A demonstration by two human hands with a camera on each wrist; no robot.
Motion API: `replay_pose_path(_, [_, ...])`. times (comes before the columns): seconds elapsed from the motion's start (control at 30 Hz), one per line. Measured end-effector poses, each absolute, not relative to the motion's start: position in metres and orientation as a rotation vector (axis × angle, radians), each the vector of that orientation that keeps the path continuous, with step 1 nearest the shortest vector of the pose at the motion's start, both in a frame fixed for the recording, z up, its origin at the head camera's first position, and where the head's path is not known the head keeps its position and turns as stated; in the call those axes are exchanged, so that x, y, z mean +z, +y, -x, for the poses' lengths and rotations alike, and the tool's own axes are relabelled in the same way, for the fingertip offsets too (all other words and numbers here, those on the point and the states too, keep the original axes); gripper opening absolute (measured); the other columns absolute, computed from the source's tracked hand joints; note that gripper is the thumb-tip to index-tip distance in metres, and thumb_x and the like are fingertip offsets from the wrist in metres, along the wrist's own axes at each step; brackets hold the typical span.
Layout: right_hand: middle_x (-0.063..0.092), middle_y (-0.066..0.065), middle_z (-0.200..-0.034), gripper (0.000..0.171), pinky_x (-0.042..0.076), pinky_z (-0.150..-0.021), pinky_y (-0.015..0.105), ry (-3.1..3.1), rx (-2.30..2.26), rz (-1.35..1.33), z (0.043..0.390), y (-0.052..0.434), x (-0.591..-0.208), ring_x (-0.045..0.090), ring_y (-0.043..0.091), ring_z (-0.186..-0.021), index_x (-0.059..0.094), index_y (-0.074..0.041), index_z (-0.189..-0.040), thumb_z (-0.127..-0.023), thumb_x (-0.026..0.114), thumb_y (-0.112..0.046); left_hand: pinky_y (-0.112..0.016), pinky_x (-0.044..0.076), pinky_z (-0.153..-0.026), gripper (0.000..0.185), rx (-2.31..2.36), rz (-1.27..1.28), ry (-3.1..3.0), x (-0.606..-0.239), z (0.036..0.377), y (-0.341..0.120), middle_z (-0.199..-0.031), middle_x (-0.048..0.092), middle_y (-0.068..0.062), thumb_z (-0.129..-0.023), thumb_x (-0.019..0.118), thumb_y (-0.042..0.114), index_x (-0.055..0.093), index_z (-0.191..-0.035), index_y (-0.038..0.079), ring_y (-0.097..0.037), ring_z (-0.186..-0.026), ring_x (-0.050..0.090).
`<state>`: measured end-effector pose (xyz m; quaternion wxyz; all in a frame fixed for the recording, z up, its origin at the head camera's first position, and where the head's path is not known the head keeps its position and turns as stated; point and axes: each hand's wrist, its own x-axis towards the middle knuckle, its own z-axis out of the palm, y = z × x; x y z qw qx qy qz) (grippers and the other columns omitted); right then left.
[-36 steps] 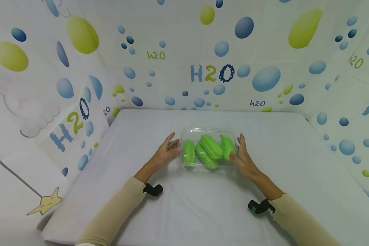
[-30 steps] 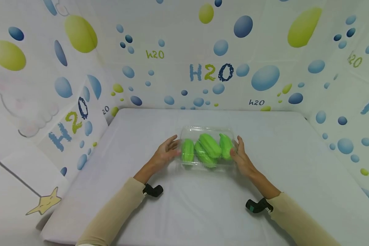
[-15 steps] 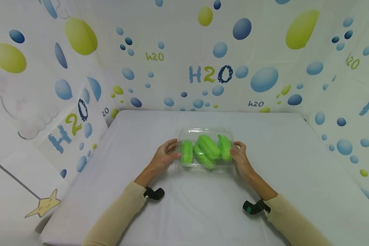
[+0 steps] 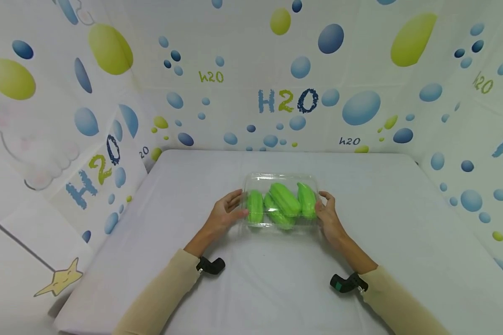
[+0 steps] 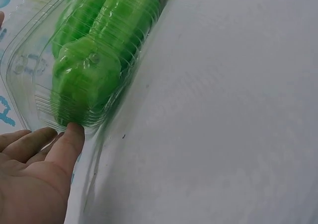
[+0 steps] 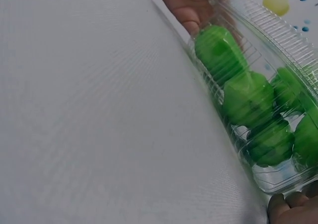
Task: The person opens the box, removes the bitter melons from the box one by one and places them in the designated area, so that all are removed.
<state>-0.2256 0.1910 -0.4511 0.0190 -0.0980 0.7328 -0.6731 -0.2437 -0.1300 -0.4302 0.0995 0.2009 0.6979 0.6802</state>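
Two hands (image 4: pixel 224 215) round ribbed clear clamshell (image 4: pixel 282 178)

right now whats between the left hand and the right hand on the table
The clear plastic clamshell box of green fruits lies between them. In the head view, the left hand holds its left end and the right hand its right end, on the white table.

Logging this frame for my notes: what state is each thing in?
Box: clear plastic, lid closed, resting on the table.
Green fruits: four, packed inside the box.
Left hand: fingers curled against the box's left end.
Right hand: fingers curled on its right end.
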Motion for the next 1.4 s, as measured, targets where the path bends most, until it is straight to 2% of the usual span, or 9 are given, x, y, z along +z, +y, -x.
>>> replay_pose_path(0.1, [0.001,0.028,-0.146,0.061,0.009,-0.11,0.056,2.254,-2.109,0.324,0.22,0.189,-0.442,0.005,0.034,-0.139,-0.001,-0.008,-0.145,-0.101,0.027,-0.041,-0.051,0.024,-0.11,0.076,1.975,-0.61,2.115,-0.429,0.242,-0.13,-0.148,0.028,-0.026,-0.087,0.064,0.014,0.019,-0.146,-0.006,-0.041,-0.138,0.024])
replay_pose_path(0.23, [0.011,0.024,-0.139,0.056,0.012,-0.109,0.053,2.248,-2.117,0.327,0.216,0.187,-0.436,0.014,0.032,-0.133,0.0,-0.007,-0.144,-0.103,0.025,-0.036,-0.053,0.025,-0.109,0.074,1.967,-0.621,2.137,-0.429,0.242,-0.13,-0.147,0.03,-0.027,-0.088,0.064,0.012,0.021,-0.145,-0.006,-0.042,-0.136,0.026])
replay_pose_path(0.47, [0.006,0.023,-0.141,0.062,0.009,-0.109,0.05,2.256,-2.135,0.282,0.226,0.191,-0.453,0.008,0.028,-0.135,0.0,-0.011,-0.144,-0.1,0.027,-0.045,-0.052,0.026,-0.109,0.072,1.994,-0.583,2.115,-0.428,0.242,-0.13,-0.146,0.032,-0.027,-0.087,0.066,0.009,0.024,-0.144,-0.005,-0.042,-0.136,0.028])
replay_pose_path(0.7, [0.025,0.017,-0.126,0.058,0.018,-0.101,0.039,2.283,-2.124,0.256,0.23,0.193,-0.461,0.026,0.025,-0.12,0.007,-0.009,-0.14,-0.1,0.025,-0.047,-0.053,0.024,-0.11,0.07,2.03,-0.583,2.1,-0.431,0.243,-0.131,-0.143,0.035,-0.03,-0.085,0.069,0.01,0.03,-0.14,-0.007,-0.041,-0.136,0.028])
replay_pose_path(0.83, [0.026,0.015,-0.126,0.059,0.016,-0.103,0.041,2.252,-2.106,0.303,0.229,0.195,-0.461,0.024,0.023,-0.122,0.008,-0.009,-0.14,-0.099,0.026,-0.048,-0.053,0.023,-0.11,0.068,2.039,-0.585,2.097,-0.434,0.243,-0.132,-0.141,0.035,-0.032,-0.084,0.069,0.009,0.032,-0.138,-0.009,-0.042,-0.135,0.029])
replay_pose_path(0.97, [0.025,0.017,-0.138,0.057,0.015,-0.107,0.036,2.062,-2.163,0.42,0.227,0.201,-0.463,0.024,0.02,-0.128,0.004,-0.01,-0.141,-0.101,0.037,-0.032,-0.049,0.027,-0.11,0.067,2.019,-0.553,2.123,-0.436,0.242,-0.133,-0.14,0.038,-0.03,-0.084,0.071,0.013,0.035,-0.137,-0.009,-0.04,-0.134,0.033])
replay_pose_path(1.13, [0.024,0.019,-0.145,0.078,0.037,-0.099,0.021,1.864,-2.28,0.466,0.228,0.202,-0.464,0.04,0.015,-0.125,0.006,-0.008,-0.143,-0.086,0.058,0.001,-0.043,0.033,-0.107,0.061,1.973,-0.479,2.195,-0.437,0.243,-0.133,-0.14,0.042,-0.026,-0.086,0.069,0.012,0.04,-0.136,-0.005,-0.037,-0.132,0.038])
replay_pose_path(1.27, [0.038,0.018,-0.136,0.082,0.047,-0.091,0.021,1.877,-2.343,0.435,0.23,0.2,-0.464,0.052,0.014,-0.115,0.011,-0.005,-0.144,-0.082,0.063,0.008,-0.046,0.034,-0.106,0.058,2.013,-0.489,2.206,-0.437,0.245,-0.134,-0.136,0.045,-0.028,-0.085,0.07,0.011,0.042,-0.132,-0.01,-0.039,-0.13,0.039])
replay_pose_path(1.4, [0.053,0.009,-0.125,0.08,0.05,-0.084,0.019,2.0,-2.364,0.367,0.228,0.2,-0.467,0.057,0.011,-0.109,0.021,-0.001,-0.144,-0.08,0.067,0.007,-0.047,0.033,-0.106,0.064,2.031,-0.532,2.198,-0.439,0.245,-0.135,-0.136,0.045,-0.03,-0.083,0.073,0.014,0.041,-0.132,-0.012,-0.04,-0.13,0.039])
